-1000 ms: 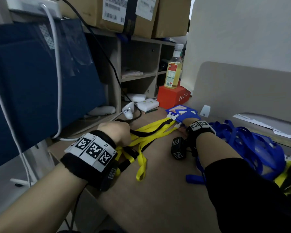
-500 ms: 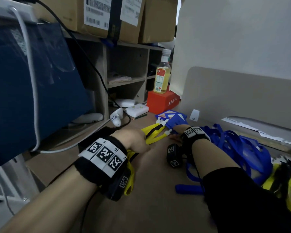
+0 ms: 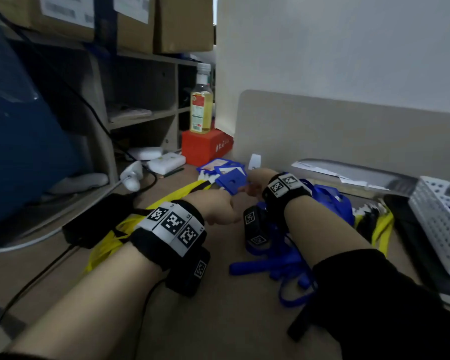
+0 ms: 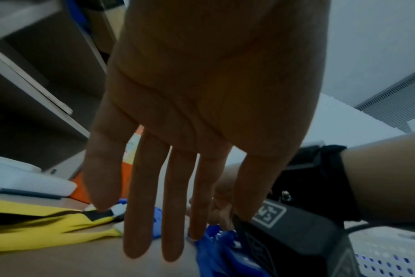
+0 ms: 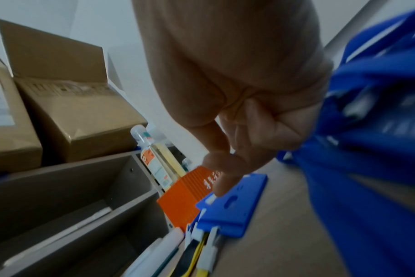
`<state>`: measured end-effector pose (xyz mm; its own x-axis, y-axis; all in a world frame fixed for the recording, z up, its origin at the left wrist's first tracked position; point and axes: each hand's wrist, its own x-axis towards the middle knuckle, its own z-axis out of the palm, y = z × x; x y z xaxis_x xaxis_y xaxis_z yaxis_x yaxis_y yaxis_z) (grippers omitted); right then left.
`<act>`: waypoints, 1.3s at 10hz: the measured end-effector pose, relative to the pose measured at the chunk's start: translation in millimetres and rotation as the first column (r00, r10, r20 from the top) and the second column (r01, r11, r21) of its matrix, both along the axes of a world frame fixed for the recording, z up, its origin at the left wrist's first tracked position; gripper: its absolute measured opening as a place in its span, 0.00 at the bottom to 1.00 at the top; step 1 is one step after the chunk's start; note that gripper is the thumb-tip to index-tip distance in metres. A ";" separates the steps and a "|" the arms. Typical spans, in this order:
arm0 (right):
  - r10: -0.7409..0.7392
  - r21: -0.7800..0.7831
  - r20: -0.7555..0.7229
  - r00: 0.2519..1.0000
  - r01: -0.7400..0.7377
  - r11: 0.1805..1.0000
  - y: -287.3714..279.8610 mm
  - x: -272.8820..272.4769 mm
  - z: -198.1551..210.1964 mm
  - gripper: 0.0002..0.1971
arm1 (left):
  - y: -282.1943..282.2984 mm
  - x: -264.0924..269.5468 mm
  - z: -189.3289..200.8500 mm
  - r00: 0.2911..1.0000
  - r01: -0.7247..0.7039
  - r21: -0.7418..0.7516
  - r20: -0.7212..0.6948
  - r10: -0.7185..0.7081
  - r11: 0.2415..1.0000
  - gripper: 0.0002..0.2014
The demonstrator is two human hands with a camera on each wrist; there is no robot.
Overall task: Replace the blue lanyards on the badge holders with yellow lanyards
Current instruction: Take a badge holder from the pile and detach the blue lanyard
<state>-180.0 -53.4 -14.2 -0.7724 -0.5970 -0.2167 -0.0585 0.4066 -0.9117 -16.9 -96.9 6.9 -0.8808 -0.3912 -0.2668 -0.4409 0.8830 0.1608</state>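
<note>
**Hands closing on the finished holders**

Desk (image 3: pixel 218 320) clutter crowds me: shelf unit to my left, partition behind, blue lanyards (image 3: pixel 330 203) heaped at my right wrist. My left hand (image 4: pixel 201 131) hovers flat, fingers straight, holding nothing. My right hand (image 5: pixel 237 112) curls down, one fingertip (image 5: pixel 222 185) touching the top holder (image 5: pixel 235 208); I judge it a press, not a grasp. Holders (image 3: pixel 230 178) lie stacked by the orange box (image 3: pixel 205 149), white clips leading to yellow lanyards (image 3: pixel 109 245) trailing left.

Risks, as I judge them: the loose blue heap could snag my wrist strap, and a careless drag could scatter the stack or topple the bottle (image 3: pixel 200 110) on the box. White characters mark the box; I cannot read them. Carton labels are blurred.
</note>
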 end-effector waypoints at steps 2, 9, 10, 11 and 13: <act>-0.050 0.102 -0.034 0.998 0.053 0.993 52.6 -10.6 21.6 0.12 | 24.8 -25.0 -2.9 0.991 0.132 0.014 -0.007 -0.132 0.991 0.18; -0.304 0.317 -0.052 0.951 0.304 0.898 173.4 -38.9 -1.1 0.13 | 83.0 -69.3 -8.1 0.887 0.445 0.060 0.109 -0.449 0.893 0.31; -0.240 0.370 -0.142 0.960 0.276 0.887 166.8 -41.2 -6.1 0.11 | 83.0 -71.9 -8.9 0.886 0.436 0.101 0.125 -0.446 0.894 0.23; -0.182 0.443 -0.210 0.961 0.259 0.858 159.5 -41.4 -2.6 0.05 | 80.1 -73.5 -10.1 0.896 0.429 0.086 0.088 -0.436 0.899 0.10; 0.041 0.702 -0.231 0.972 0.137 0.699 147.1 -50.5 -5.8 0.20 | 65.7 -74.9 -10.2 0.927 0.370 0.126 0.020 -0.375 0.920 0.04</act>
<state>-230.4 93.8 -20.0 -0.8741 -0.2944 -0.3865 -0.1747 0.9327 -0.3155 -91.8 -31.1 -3.3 -0.9433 -0.0001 -0.3319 -0.0923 0.9606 0.2620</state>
